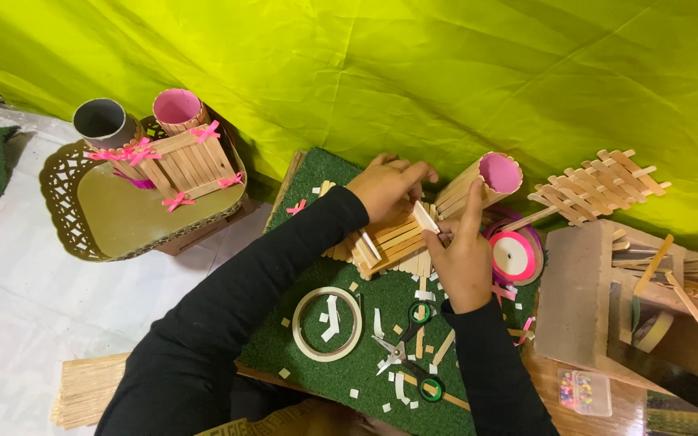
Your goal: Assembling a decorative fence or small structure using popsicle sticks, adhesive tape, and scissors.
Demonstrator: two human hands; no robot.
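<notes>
Fingers of left hand (388, 190) press the craft-stick box (389, 242); right hand (464, 257) pinches a white tape strip (426, 216). Better lay it flat, slowly.

- You get bright, even light; the yellow-green cloth (414, 73) at the far side glows.
- Soft shadows only; mild glare on the gold tray (123, 214) at left.
- Your focus stays sharp, with edges slightly bowed.

A bright yellow-green cloth (414, 73) drapes the back; white plastic sheeting (18, 299) covers the floor beside a green turf mat (341, 355).
</notes>
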